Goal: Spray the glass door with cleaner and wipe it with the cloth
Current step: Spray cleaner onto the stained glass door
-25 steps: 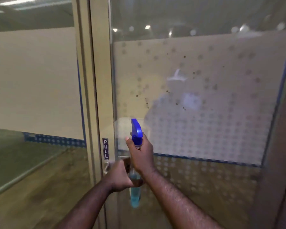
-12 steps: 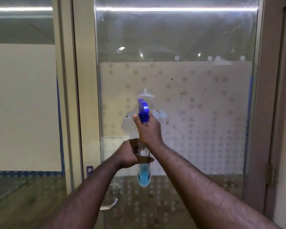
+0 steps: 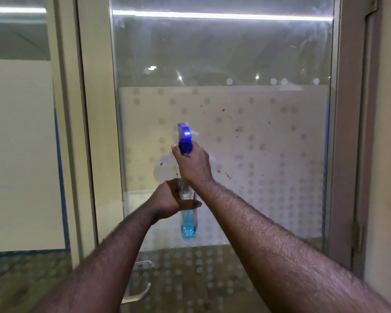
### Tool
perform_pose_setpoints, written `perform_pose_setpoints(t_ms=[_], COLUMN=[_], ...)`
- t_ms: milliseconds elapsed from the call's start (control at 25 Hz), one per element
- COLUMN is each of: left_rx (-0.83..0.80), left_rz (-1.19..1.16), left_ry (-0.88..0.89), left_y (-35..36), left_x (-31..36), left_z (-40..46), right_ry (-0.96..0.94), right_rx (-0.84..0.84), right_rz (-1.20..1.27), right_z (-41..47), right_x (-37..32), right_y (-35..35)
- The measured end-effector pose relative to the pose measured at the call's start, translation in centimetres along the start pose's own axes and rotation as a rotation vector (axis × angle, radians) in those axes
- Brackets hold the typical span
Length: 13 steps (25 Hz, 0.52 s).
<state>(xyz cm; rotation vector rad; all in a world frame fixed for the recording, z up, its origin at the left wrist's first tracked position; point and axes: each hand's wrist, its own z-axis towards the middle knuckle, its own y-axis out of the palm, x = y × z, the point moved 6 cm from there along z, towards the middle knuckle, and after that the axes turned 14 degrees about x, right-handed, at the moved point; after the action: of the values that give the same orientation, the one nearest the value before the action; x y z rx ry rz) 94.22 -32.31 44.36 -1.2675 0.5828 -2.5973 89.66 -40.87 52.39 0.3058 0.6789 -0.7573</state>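
Head view looks straight at the glass door [image 3: 269, 53], with both bare arms reaching forward from the bottom of the frame. The right hand [image 3: 193, 164] is clenched around the neck of the spray bottle [image 3: 187, 220], just under its blue trigger head [image 3: 184, 137]; the fingers themselves are hidden on the far side, so whether one rests on the trigger cannot be told. The left hand [image 3: 169, 201] wraps the clear body of the bottle lower down, thumb lying across the front. The bottle stands upright in front of the door, its nozzle aimed at the glass, and blue cleaner fills only its lower part.

The door's middle band is frosted film with a pattern of dots [image 3: 280, 177]. Brown spots [image 3: 228, 176] are scattered over this band, mostly right of and above the bottle, with one [image 3: 161, 164] just left of the right hand. Above the film the glass is clear and reflects a bright light strip [image 3: 221, 15]. A metal handle [image 3: 140, 290] sits low on the door's left side, partly behind the left forearm. A hinge [image 3: 357, 237] shows on the frame [image 3: 348, 132] at right. The cloth is not visible.
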Motion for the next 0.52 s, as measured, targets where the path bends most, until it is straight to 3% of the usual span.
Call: perform_pose_setpoints(t_ms=[520], left_rx=[-0.09], left_rz=[-0.015], left_ry=[0.053], left_y=[9.3], left_x=[3.6], left_z=[2.6], right_ry=[-0.003], right_rx=[0.069], right_rz=[-0.066], right_z=[4.2], right_x=[5.3], right_y=[-7.6])
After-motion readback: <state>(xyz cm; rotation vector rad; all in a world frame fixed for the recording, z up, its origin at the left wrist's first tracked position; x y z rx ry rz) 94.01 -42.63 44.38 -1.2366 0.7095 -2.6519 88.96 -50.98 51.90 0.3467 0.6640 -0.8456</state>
